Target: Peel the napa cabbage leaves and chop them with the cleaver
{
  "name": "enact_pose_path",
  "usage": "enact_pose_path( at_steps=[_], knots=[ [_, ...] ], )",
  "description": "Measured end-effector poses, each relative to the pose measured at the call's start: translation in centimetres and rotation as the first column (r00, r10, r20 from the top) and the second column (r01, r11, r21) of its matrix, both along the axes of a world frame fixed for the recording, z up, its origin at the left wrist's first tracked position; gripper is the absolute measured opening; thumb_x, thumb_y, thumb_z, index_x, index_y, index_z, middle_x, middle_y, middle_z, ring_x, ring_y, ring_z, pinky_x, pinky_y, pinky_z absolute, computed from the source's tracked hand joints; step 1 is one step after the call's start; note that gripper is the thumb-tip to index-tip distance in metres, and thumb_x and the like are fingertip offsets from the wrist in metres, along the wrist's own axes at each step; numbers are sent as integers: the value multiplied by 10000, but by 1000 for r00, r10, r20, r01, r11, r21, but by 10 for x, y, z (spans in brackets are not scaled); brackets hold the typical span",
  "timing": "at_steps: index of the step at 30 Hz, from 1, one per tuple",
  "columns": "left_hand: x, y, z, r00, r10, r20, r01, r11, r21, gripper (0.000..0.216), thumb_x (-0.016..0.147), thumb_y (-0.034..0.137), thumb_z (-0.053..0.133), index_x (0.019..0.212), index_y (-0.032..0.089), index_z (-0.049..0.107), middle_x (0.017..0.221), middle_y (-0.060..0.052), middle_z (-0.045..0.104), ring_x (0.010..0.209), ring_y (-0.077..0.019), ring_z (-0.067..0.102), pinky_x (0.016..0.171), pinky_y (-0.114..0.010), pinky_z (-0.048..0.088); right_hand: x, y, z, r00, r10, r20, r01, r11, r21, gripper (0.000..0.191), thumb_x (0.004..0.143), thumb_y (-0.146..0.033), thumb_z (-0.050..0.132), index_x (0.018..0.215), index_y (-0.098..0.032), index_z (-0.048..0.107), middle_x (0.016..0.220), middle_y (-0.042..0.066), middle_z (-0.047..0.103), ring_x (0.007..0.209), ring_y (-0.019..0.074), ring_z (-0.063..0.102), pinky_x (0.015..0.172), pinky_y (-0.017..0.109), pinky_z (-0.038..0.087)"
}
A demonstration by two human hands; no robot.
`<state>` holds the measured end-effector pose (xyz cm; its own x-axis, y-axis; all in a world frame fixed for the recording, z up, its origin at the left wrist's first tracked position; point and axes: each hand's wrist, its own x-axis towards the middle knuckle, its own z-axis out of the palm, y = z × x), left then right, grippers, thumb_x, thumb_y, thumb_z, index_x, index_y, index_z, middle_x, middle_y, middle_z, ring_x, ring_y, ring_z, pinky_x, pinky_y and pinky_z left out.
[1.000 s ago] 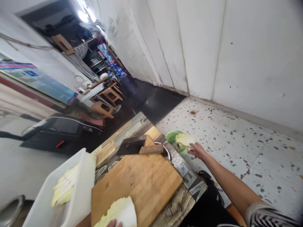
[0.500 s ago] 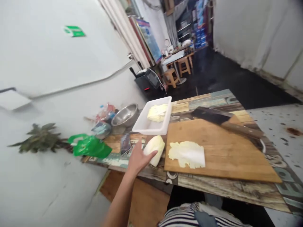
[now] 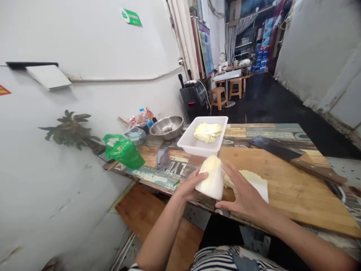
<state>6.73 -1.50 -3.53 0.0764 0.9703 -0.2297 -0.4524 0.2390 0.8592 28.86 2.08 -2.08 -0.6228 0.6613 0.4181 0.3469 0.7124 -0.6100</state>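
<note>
Supporting the pale yellow-and-white cabbage heart in the head view, the left hand curls partly closed around its side, near the front edge of the wood-patterned table. The right hand is spread wide, gripping nothing, by its opposite side. A loose one-handed hold could drop the heart over the edge. Right-fingertip contact is unclear; the right hand partly covers the flat yellow-white leaf; the pixelated object is unidentifiable.

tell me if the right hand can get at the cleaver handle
Likely yes: the right hand is open beside the cabbage, and bare cutting board leaves the way to the cleaver handle free.
</note>
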Motion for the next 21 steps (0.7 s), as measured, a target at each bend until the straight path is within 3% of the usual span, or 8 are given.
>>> enact_pose_path(
  at_steps=[2, 7, 13, 17, 19, 21],
  knots=[
    [13, -2, -1, 984, 9, 181, -10, 1000, 5, 719, 758, 487, 810, 1337, 122, 589, 1246, -176, 695, 1133, -315, 668, 983, -389, 515, -11, 1, 2, 1000, -10, -26, 11, 999, 34, 1022, 752, -599, 756, 1595, -293, 265, 1618, 156, 345, 1442, 344, 396, 1114, 555, 425],
    [68, 19, 9, 918, -30, 396, 47, 998, -33, 684, 829, 566, 719, 1304, 88, 604, 1231, -188, 701, 1226, -336, 623, 1085, -434, 460, 30, 15, 12, 995, -70, -69, 74, 995, 62, 864, 798, -563, 736, 1543, -285, 398, 1535, 126, 488, 1411, 339, 445, 1138, 564, 395],
    [89, 39, 20, 904, -79, 419, 86, 996, 3, 735, 831, 518, 741, 1393, 93, 535, 1262, -189, 688, 1210, -322, 638, 1078, -411, 472, 55, 34, 28, 995, -78, -63, 77, 997, -20, 762, 814, -543, 721, 1476, -230, 508, 1482, 121, 547, 1313, 318, 562, 1112, 508, 447],
    [90, 42, 20, 906, -75, 417, 88, 996, -11, 787, 798, 516, 774, 1414, 102, 511, 1215, -169, 715, 1163, -315, 666, 1039, -398, 500, 63, 41, 33, 991, -101, -85, 104, 994, 31, 566, 877, -495, 648, 1392, -264, 600, 1377, 70, 648, 1223, 288, 635, 1075, 468, 487],
    [88, 41, 22, 902, -88, 424, 113, 993, -35, 763, 807, 529, 761, 1391, 95, 532, 1172, -162, 732, 1144, -312, 675, 1030, -402, 502, 66, 47, 41, 981, -163, -110, 170, 983, 62, 426, 905, -466, 596, 1287, -297, 676, 1285, 46, 707, 1160, 280, 666, 1053, 461, 496],
    [82, 37, 24, 893, -133, 429, 176, 982, -62, 737, 806, 568, 742, 1349, 99, 572, 1150, -159, 740, 1133, -320, 678, 1033, -430, 493, 70, 59, 53, 944, -292, -157, 295, 955, -1, 300, 895, -464, 594, 1090, -303, 757, 1093, 37, 770, 1034, 281, 699, 1003, 458, 513]
  ],
)
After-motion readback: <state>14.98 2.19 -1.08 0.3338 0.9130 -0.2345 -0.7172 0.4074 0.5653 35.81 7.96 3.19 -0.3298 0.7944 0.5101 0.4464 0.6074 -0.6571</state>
